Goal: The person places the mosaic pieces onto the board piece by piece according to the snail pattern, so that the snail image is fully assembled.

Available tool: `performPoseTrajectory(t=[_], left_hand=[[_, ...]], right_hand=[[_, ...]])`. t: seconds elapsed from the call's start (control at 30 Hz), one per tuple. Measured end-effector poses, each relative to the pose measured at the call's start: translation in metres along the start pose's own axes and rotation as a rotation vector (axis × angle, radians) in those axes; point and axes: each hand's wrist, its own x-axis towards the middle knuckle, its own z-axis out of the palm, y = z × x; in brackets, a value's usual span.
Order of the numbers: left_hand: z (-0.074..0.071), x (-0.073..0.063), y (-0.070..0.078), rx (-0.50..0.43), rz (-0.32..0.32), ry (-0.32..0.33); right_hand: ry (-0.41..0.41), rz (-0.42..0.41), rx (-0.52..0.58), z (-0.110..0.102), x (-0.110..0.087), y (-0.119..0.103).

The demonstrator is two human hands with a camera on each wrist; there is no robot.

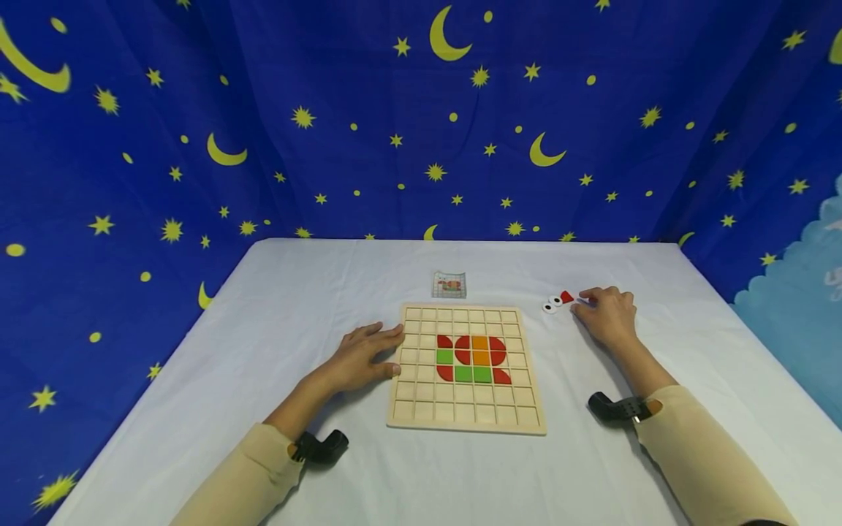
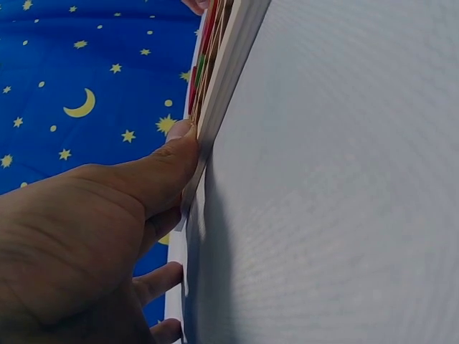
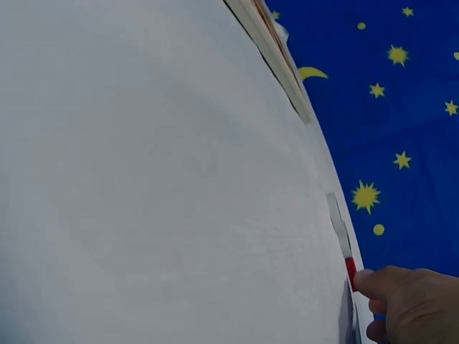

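Observation:
A square wooden grid board (image 1: 460, 413) lies on the table, with red, green and orange tiles set in its middle cells. My left hand (image 1: 364, 358) rests at the board's left edge, thumb and fingers spread; in the left wrist view the thumb (image 2: 161, 161) lies along the rim. To the right, my right hand (image 1: 608, 315) hovers low beside a red tile (image 1: 566, 296), its thumb and index finger apart. Two white tiles with black eye dots (image 1: 549, 308) lie left of the red one. In the right wrist view a fingertip overlaps the red tile's end (image 3: 351, 271).
Behind the board stands a small picture card (image 1: 449, 285) showing a coloured grid pattern. White cloth (image 1: 316, 292) covers the table. A blue curtain (image 1: 368, 146) with yellow moons and stars surrounds its back and sides.

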Motion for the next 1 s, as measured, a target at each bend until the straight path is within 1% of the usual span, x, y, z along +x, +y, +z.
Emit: performPoseTrajectory(t=[0.1, 0.23, 0.43, 0.67, 0.8, 1.0], left_hand=[[0.000, 0.000, 0.000, 0.000, 0.004, 0.001], [0.001, -0.001, 0.000, 0.001, 0.005, 0.000], [0.000, -0.001, 0.002, 0.004, -0.002, -0.004], [-0.001, 0.000, 0.003, 0.003, -0.010, -0.002], [-0.001, 0.000, 0.004, 0.006, -0.007, -0.003], [-0.001, -0.001, 0.003, 0.009, 0.002, 0.000]], right_hand=[[-0.031, -0.004, 0.000, 0.000, 0.005, 0.002], [-0.088, -0.036, 0.006, 0.001, 0.012, 0.002], [-0.173, -0.075, -0.016, 0.003, 0.021, 0.002], [-0.244, -0.070, -0.047, 0.002, 0.027, 0.001], [-0.261, -0.073, -0.048, 0.000, 0.026, 0.002], [-0.228, -0.100, 0.000, -0.001, 0.021, 0.007]])
